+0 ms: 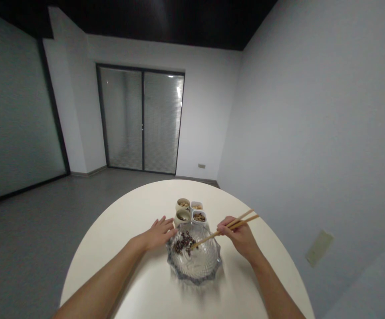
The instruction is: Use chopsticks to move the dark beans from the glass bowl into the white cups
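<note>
- glass door (141, 119): double panes with blinds behind them, far off across a grey floor (79, 230), well beyond the table.
- table (139, 230): round and white, with everything below standing on it.
- left hand (159, 234): palm down, wrist low, forearm coming in from the lower left. The fingers (167, 226) are released and spread, reaching toward the cups, and hold nothing. They sit just beside the bowl's rim, though whether they touch it is hard to tell.
- seeds (183, 243): small, dark and glossy, in a loose heap on the left side of the bowl's floor. Their exact kind is too small to tell.
- bowl (203, 261): clear cut glass with a scalloped, faceted rim, near the table's middle, between the two hands.
- cups (182, 210): two round cream ones at the left, just beyond the bowl, holding small pale or dark bits.
- dishes (198, 211): two square white ones, side by side with the cups, holding small tan or brown bits.
- chopsticks (224, 229): a slim pair of pale wood. Their long axis runs from lower left to upper right, with the tips pointing down into the bowl at the edge of the seeds and the back ends splaying past the hand. Whether a seed lies between the tips, I cannot tell.
- right hand (239, 237): raised over the bowl's right rim, forearm coming in from the lower right, its fingers (227, 228) curled and grasping the chopsticks.
</note>
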The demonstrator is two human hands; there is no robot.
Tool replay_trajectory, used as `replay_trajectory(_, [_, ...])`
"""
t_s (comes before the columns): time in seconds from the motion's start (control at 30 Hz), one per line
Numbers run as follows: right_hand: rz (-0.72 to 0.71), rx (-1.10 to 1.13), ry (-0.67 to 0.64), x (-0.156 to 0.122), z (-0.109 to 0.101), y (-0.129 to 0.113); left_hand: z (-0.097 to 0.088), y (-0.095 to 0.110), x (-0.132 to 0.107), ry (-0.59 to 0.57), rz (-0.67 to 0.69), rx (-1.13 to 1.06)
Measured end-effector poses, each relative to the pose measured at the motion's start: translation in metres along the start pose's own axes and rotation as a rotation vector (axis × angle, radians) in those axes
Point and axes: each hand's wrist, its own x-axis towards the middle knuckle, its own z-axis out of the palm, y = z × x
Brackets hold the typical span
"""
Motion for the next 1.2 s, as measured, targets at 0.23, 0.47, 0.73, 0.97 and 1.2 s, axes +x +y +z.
replay_trajectory(0.23, [-0.014,-0.035,-0.212,-0.006,0.019,-0.010,-0.001,0.001,0.001,0.005,0.006,-0.002])
replay_trajectory(0.47, [-0.104,-0.074,-0.094,0.000,0.023,-0.007,-0.002,0.002,0.000,0.007,0.003,-0.006])
replay_trajectory(0.73, [-0.029,-0.095,0.023,0.001,0.017,-0.001,-0.002,0.001,-0.002,-0.006,0.004,-0.003])
replay_trajectory(0.97, [-0.104,-0.016,-0.050,-0.001,0.023,-0.002,-0.002,0.002,0.000,-0.012,-0.002,0.013])
replay_trajectory(1.2, [-0.118,-0.030,-0.118,-0.001,0.028,-0.003,-0.004,0.004,0.001,-0.011,0.002,0.011])
